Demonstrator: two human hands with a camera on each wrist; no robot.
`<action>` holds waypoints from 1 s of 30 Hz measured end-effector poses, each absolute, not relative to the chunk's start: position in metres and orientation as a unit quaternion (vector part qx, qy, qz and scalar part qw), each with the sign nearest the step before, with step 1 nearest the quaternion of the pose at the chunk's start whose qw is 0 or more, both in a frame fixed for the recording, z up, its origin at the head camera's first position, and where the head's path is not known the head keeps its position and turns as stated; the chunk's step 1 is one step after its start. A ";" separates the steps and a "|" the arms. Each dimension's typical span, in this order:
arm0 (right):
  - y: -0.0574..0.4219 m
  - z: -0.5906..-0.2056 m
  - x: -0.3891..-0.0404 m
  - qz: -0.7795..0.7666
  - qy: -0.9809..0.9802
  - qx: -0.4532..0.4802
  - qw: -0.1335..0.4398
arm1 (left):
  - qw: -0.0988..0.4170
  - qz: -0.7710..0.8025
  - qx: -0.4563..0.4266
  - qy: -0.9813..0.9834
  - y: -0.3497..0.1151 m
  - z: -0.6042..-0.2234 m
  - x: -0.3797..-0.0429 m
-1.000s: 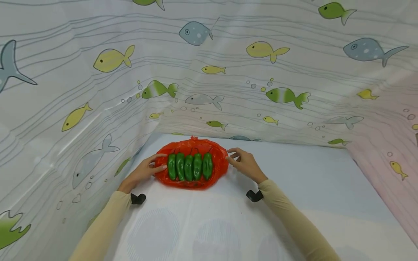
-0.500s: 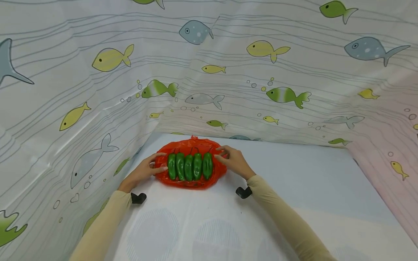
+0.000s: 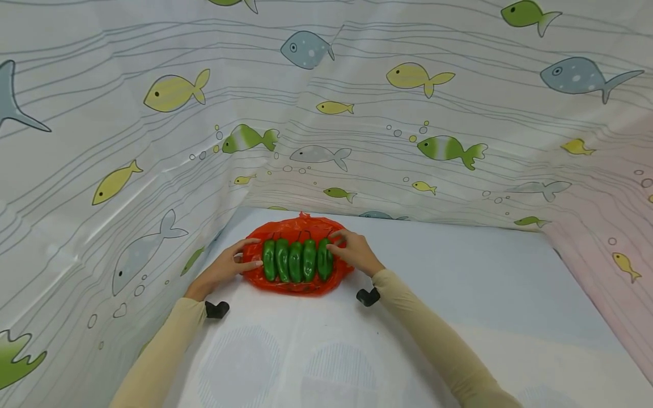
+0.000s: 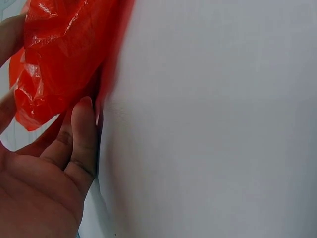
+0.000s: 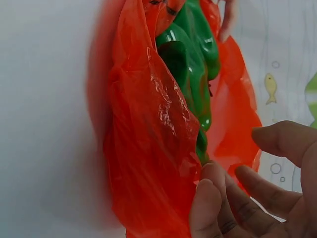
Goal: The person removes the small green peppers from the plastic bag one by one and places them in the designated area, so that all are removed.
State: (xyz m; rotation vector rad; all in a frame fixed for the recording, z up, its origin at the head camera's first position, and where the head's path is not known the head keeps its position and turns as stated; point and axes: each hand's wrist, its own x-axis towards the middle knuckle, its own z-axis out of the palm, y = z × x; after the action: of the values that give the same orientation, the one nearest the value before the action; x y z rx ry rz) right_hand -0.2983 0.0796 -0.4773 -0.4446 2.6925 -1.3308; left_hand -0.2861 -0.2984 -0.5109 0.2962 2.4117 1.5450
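Several glossy green peppers point(image 3: 295, 263) with thin dark stems lie side by side in an opened red plastic bag point(image 3: 301, 290). At the bag's left side my left hand point(image 3: 224, 269) rests with spread fingers, one fingertip beside the leftmost pepper. In the left wrist view, my fingers lie around the crumpled edge of the bag point(image 4: 59, 64) without pinching it. My right hand point(image 3: 358, 254) reaches over the bag's right side, fingers loosely bent, fingertips at the rightmost pepper point(image 3: 323, 269). The right wrist view shows the fingers apart and fingertips near a pepper's end point(image 5: 202, 148); firm contact is unclear.
Under the bag is a pale table cover point(image 3: 449, 272) with large printed circles. Hanging sheets point(image 3: 357, 136) printed with fish close in the back and both sides. Black wrist mounts point(image 3: 217, 309) sit below both hands.
My right hand has moved left, from the bag's right edge to over the rightmost pepper. The left hand, bag and peppers have stayed in place.
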 end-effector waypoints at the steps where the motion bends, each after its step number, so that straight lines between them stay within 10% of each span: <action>1: 0.078 -0.478 -0.299 -0.434 0.888 -0.145 0.052 | 0.131 0.533 0.100 0.830 -0.298 -0.511 -0.286; 30: 0.050 -0.487 -0.325 -0.327 0.934 -0.113 0.085 | 0.127 0.531 0.100 0.832 -0.297 -0.508 -0.282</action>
State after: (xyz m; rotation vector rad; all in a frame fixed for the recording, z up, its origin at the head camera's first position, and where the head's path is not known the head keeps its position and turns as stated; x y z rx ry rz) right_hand -0.3248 0.0499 -0.4871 -0.3364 2.7857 -0.9765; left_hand -0.2819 -0.2971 -0.5078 0.2922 2.4200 1.5465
